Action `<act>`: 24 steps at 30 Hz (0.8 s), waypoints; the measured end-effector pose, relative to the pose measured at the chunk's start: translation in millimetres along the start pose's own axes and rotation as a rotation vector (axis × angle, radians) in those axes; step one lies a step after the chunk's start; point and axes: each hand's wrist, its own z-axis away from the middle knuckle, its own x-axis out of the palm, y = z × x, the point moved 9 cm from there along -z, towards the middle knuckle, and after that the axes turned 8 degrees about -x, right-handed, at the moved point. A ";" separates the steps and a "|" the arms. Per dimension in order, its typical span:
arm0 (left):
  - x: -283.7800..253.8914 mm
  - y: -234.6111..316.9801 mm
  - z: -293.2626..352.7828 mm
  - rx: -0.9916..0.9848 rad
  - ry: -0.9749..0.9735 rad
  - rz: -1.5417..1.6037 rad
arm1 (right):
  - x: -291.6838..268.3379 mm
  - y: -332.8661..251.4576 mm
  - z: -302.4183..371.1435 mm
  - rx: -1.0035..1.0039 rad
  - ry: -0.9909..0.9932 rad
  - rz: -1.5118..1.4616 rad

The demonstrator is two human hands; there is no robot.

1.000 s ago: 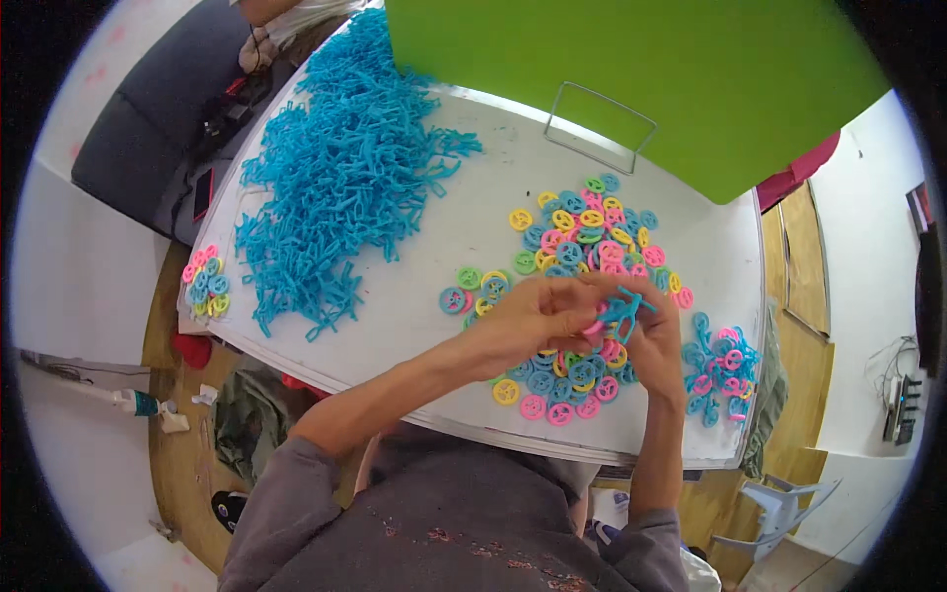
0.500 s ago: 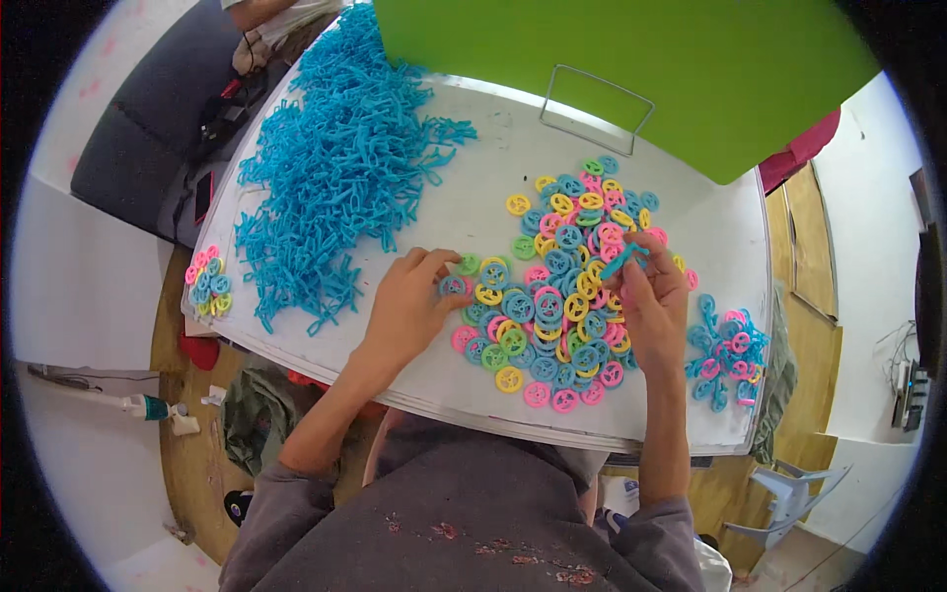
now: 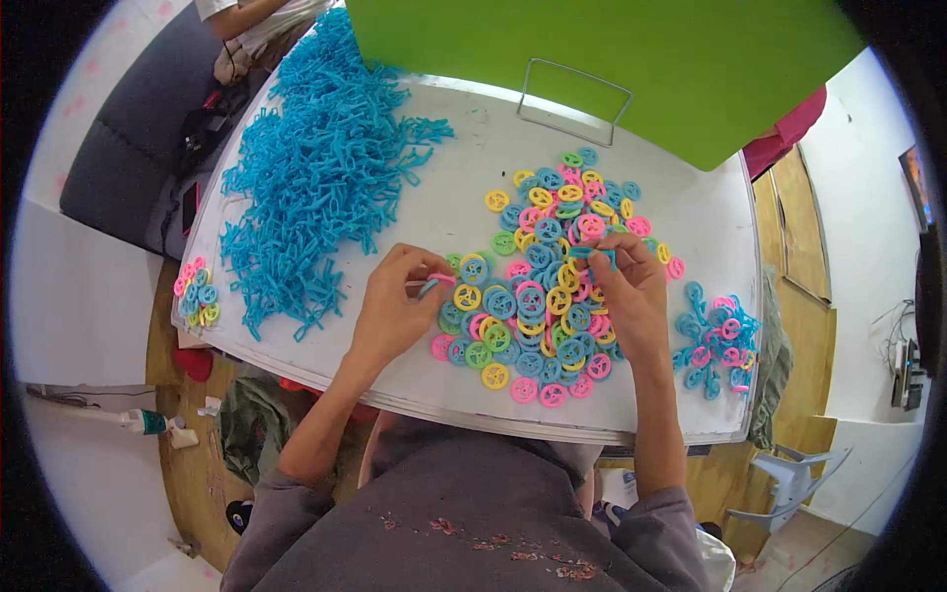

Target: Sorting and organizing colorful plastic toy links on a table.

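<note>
My left hand [image 3: 397, 308] is closed in a pinch at the left edge of a loose pile of small plastic wheels [image 3: 531, 302] in pink, blue, yellow and green. Between its fingertips are a pink wheel [image 3: 441, 279] and a blue rim beside it, partly covered by the fingers. Over the right side of the pile, my right hand [image 3: 634, 301] grips a small blue plastic forked piece [image 3: 590, 254] between thumb and fingers. Its lower end is hidden in the hand. A large heap of similar blue pieces [image 3: 316, 187] spreads over the left of the white table [image 3: 464, 178].
Blue pieces with wheels attached [image 3: 712, 347] lie near the right table edge. A small wheel cluster [image 3: 197, 293] sits at the left edge. A green panel [image 3: 612, 69] with a wire handle [image 3: 575, 104] stands at the back. Another person's arm [image 3: 242, 18] shows at upper left.
My left fingers have closed on wheels from the pile's left edge and drawn slightly back. My right hand still holds the blue piece, now turned more level. The whole view has shifted a little.
</note>
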 end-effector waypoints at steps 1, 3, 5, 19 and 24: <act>-1.8 -5.1 -0.6 -0.055 0.007 0.140 | 2.0 -1.1 0.5 -0.008 -0.010 0.013; -2.2 -5.2 -4.1 -0.035 -0.020 0.246 | 7.1 -3.5 0.5 -0.055 -0.063 0.079; -1.5 -1.7 -8.0 -0.012 -0.052 0.356 | 11.3 -6.6 2.1 -0.105 -0.112 0.150; 59.8 45.8 -14.4 -0.099 -0.347 0.739 | 26.5 -11.7 13.0 -0.155 -0.068 0.186; 64.6 51.2 -17.5 -0.081 -0.361 0.792 | 26.6 -8.8 11.9 -0.173 -0.128 0.276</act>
